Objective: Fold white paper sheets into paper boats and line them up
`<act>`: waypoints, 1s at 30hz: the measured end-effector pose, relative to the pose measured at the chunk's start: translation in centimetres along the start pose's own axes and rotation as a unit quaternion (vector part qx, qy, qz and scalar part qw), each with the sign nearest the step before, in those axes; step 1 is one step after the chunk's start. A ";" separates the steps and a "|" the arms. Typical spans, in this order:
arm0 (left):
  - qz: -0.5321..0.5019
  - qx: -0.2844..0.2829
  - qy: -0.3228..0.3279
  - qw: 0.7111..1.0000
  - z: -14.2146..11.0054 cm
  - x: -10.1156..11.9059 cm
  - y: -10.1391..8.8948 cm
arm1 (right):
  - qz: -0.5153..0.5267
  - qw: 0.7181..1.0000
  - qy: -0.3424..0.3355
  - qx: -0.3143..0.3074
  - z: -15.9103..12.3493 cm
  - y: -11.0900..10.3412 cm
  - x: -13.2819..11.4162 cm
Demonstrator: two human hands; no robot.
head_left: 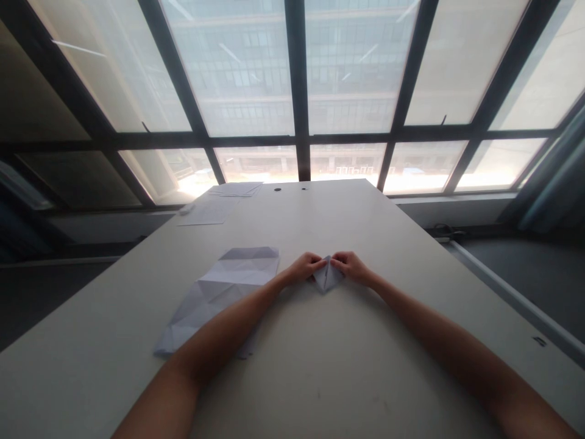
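A small piece of folded white paper (327, 279) is held between my two hands just above or on the white table. Its lower end comes to a point toward me, and a slit or fold line runs down its middle. My left hand (307, 267) pinches the paper's upper left side. On the upper right side, my right hand (351, 267) grips it with thumb and fingers closed. Left of my hands lies a larger creased white sheet (237, 274), partly covered by my left forearm.
Several flat white papers (208, 210) lie at the table's far left, with a small whitish item (186, 210) beside them. The white table (347, 366) has round dark holes near its far edge. Beyond it stand large framed windows (347, 67). A curtain (555, 177) hangs at the right.
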State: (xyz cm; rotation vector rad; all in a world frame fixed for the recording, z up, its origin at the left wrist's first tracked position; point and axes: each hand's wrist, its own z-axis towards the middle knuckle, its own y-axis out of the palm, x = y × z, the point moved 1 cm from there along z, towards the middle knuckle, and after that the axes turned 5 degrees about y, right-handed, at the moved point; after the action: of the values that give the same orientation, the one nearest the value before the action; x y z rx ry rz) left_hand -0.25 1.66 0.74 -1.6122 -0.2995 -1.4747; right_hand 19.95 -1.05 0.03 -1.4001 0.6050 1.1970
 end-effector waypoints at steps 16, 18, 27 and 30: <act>0.025 -0.023 0.043 0.999 0.0 1.0 -0.1 | -0.001 0.999 0.005 -0.034 -0.4 0.1 -0.7; 0.015 -0.021 0.036 0.999 0.1 1.0 -0.1 | -0.001 0.999 0.006 -0.035 -0.3 0.1 -0.7; -0.045 0.017 0.012 0.999 -0.1 1.6 -0.1 | 0.016 1.000 0.024 -0.003 -0.3 0.0 -1.1; -0.060 0.034 0.002 0.998 -0.2 1.8 -0.1 | 0.020 0.999 0.027 0.009 -0.3 0.0 -1.2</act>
State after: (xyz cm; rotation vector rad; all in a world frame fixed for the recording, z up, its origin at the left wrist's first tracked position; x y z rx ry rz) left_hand 0.02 0.82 2.37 -1.5588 -0.4457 -1.5414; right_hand 19.67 -1.69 1.11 -1.4152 0.6828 1.1851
